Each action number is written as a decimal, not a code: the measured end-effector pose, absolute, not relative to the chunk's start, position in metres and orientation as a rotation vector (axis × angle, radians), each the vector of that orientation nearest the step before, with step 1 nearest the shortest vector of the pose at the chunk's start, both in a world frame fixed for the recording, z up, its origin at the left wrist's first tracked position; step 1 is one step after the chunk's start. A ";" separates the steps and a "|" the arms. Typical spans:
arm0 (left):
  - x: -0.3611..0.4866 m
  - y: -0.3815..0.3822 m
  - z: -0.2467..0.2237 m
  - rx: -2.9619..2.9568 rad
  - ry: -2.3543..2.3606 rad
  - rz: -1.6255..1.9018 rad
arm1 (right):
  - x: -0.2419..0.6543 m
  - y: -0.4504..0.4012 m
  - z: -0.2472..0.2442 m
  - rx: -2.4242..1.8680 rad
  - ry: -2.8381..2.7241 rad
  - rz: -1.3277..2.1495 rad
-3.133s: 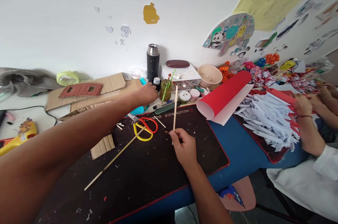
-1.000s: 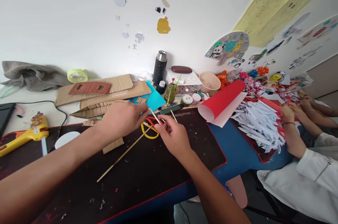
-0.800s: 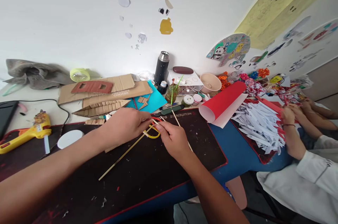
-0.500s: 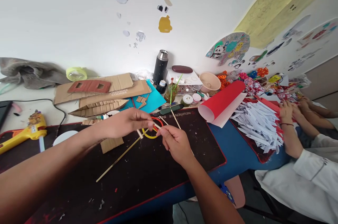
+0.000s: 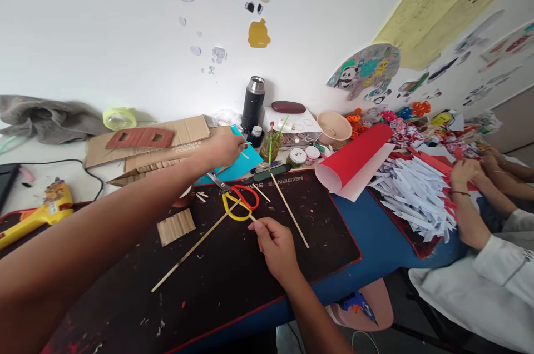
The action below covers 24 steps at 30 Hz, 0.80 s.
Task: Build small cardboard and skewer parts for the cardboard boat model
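My left hand (image 5: 225, 153) is over the blue sheet (image 5: 251, 157), its fingers closed on a short pale stick (image 5: 247, 144) that barely shows at the fingertips. Lower and to the right, my right hand (image 5: 276, 240) pinches another short stick (image 5: 252, 218) between thumb and forefinger. Red and yellow handled scissors (image 5: 241, 210) lie just beyond it on the black mat (image 5: 233, 287). A long thin stick (image 5: 194, 248) rests with one end at the scissors' handles. A second long stick (image 5: 290, 210) slants across the mat to the right.
Cardboard pieces (image 5: 177, 227) and a yellow glue gun (image 5: 37, 218) are at the left. Behind stand a black flask (image 5: 253, 104) and small paint jars (image 5: 297, 157). A red paper roll (image 5: 354, 159), white paper strips (image 5: 411, 195) and another person's hands (image 5: 464, 176) are at the right.
My left hand has moved up and away from my right hand, towards the blue sheet, with a short stick. My right hand has come slightly down, uncovering the scissors.
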<state>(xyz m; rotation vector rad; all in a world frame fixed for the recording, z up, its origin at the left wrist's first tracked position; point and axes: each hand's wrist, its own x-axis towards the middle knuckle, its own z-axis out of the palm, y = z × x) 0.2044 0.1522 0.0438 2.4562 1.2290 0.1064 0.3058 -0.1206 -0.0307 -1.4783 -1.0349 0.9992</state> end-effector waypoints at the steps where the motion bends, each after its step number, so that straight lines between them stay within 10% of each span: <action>1: 0.215 0.156 0.042 2.455 1.243 0.071 | 0.304 -0.121 -0.032 -1.497 -1.061 0.976; 24: 0.159 0.009 0.036 2.026 0.718 0.226 | 0.311 -0.119 -0.027 -1.419 -0.983 1.124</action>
